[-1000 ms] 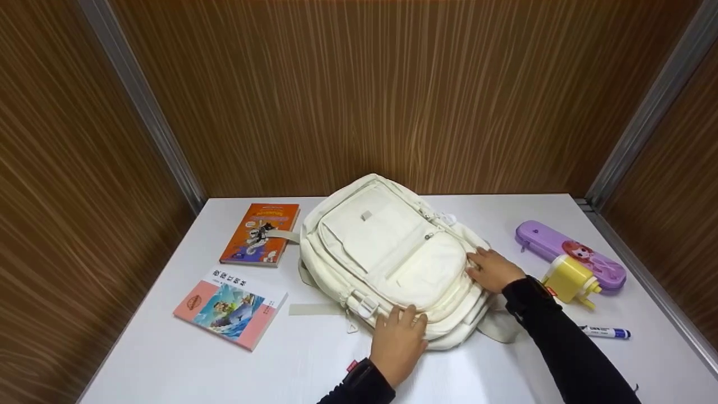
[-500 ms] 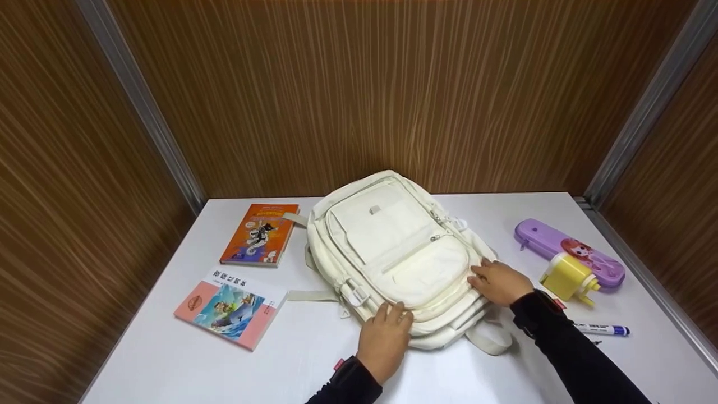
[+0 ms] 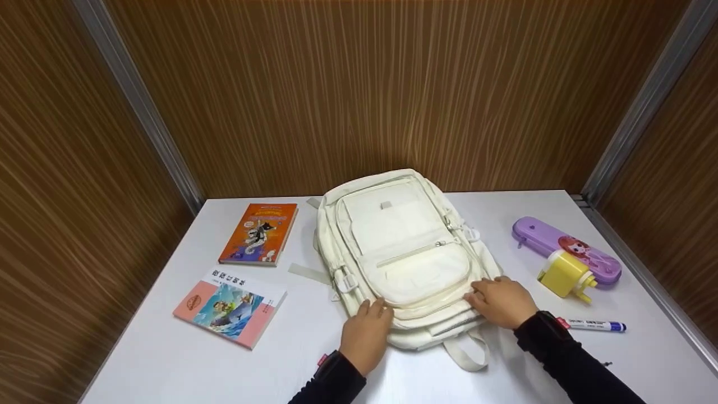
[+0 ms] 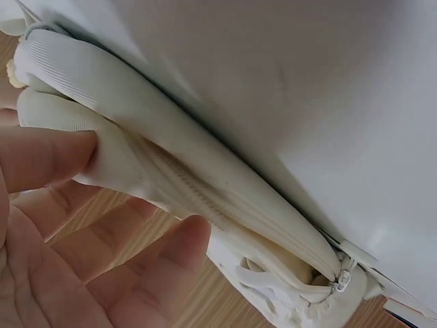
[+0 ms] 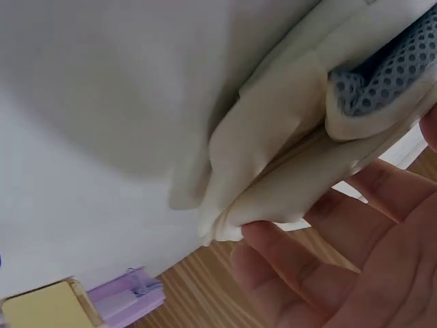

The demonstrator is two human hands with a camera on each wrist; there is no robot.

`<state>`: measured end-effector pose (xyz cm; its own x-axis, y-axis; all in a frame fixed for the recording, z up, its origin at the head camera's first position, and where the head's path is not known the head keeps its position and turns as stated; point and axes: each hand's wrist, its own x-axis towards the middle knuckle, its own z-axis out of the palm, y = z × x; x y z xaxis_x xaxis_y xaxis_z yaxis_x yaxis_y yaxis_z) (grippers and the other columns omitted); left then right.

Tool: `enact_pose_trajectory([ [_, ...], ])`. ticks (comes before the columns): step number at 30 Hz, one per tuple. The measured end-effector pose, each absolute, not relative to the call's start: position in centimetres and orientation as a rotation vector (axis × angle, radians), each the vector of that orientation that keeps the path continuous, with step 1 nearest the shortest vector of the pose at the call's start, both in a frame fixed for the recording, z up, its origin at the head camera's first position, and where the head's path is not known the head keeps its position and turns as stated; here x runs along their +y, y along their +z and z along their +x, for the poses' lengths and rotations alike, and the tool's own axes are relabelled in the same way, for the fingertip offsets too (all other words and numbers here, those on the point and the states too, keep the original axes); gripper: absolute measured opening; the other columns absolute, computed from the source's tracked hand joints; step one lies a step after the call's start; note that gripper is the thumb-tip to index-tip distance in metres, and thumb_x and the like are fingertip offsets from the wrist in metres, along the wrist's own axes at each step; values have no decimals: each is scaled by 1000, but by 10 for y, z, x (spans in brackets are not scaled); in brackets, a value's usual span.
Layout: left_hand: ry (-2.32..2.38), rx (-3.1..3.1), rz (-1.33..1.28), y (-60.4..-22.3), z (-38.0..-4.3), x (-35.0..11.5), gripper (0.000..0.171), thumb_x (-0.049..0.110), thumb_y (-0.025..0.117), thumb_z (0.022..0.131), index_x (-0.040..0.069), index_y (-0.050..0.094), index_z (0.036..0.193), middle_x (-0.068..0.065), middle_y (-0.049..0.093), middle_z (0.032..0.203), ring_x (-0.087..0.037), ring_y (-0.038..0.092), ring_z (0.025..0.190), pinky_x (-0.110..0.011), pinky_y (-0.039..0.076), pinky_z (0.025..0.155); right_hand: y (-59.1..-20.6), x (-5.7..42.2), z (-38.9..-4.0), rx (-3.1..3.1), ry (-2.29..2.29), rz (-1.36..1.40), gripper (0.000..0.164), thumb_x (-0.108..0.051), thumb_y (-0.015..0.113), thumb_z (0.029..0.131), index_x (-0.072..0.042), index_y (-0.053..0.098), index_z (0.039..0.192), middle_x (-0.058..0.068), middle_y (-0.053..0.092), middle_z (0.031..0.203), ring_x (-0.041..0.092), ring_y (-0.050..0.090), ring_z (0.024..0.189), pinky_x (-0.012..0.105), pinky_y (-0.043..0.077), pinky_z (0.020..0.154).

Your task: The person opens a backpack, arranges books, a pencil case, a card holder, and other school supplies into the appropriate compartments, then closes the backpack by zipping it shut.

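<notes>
A cream backpack (image 3: 409,230) lies front side up on the white table in the head view, its top toward the back wall. My left hand (image 3: 367,331) touches its lower left corner with the fingers spread. In the left wrist view the thumb (image 4: 51,154) rests against the cream fabric (image 4: 184,178) beside a zipper seam. My right hand (image 3: 501,300) lies on the lower right side of the bag. Its loosely extended fingers touch the fabric (image 5: 273,198) in the right wrist view, near a grey mesh pocket lining (image 5: 389,78).
Left of the bag lie an orange book (image 3: 259,234) and a pink-and-white book (image 3: 230,307). On the right are a purple pencil case (image 3: 566,247), a yellow pencil sharpener (image 3: 566,275) with a crank, and a marker (image 3: 597,325). Wood-grain walls (image 3: 359,95) enclose the table.
The backpack has turned clockwise and shifted slightly right, now standing straighter. My left hand has moved left with its corner; my right hand has come nearer. The left straps have drawn away from the books.
</notes>
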<state>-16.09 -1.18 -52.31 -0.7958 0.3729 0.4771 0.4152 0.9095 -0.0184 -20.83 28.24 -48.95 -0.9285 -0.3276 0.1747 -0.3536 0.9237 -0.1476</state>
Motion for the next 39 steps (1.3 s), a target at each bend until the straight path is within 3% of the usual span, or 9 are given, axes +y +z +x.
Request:
enact_pose_trajectory([
  [6,-156,-2575,-560,-523,-167,-25,31,1,67,77,13,67,106,-7,70,113,-29,67,101,-38,60,67,-487,269,-194,-2896,175,592,32,-33,62,92,-4,71,100,12,75,92,35,69,85,50,50,82],
  [13,-185,-2623,-463,-521,-177,-41,33,-2,66,75,15,70,103,-10,72,111,-32,67,100,-40,60,69,-486,249,-180,-2930,139,610,34,-38,60,93,-5,68,91,11,72,78,32,69,76,52,50,87],
  [19,-206,-2613,-374,-521,-184,-56,30,1,65,77,18,74,100,-11,72,110,-34,68,97,-43,59,66,-486,234,-174,-2947,150,610,34,-43,61,91,-10,68,90,7,70,74,29,61,68,44,50,64],
  [25,-264,-2629,-364,-520,-183,-65,40,-3,70,75,15,72,110,-14,71,114,-35,67,98,-44,58,66,-487,233,-175,-2869,158,619,28,-43,68,86,-15,70,87,2,71,77,22,59,69,39,49,61],
  [31,-419,-2705,-265,-516,-183,-92,46,10,69,85,7,60,130,-21,63,128,-38,64,107,-48,58,78,-491,235,-181,-2740,174,650,28,-43,74,81,-16,68,80,-3,66,72,17,54,67,33,45,56],
  [35,-523,-2838,-17,-502,-181,-127,58,23,65,90,2,47,141,-26,52,139,-44,56,120,-54,52,93,-493,236,-183,-2716,233,678,26,-42,75,80,-16,70,83,-5,66,74,14,55,69,30,45,56],
  [39,-516,-2859,237,-494,-175,-165,64,29,62,93,-4,41,143,-36,45,140,-54,51,121,-62,48,94,-494,237,-182,-2713,274,695,26,-43,75,80,-17,71,84,-6,67,76,13,57,70,29,46,58],
])
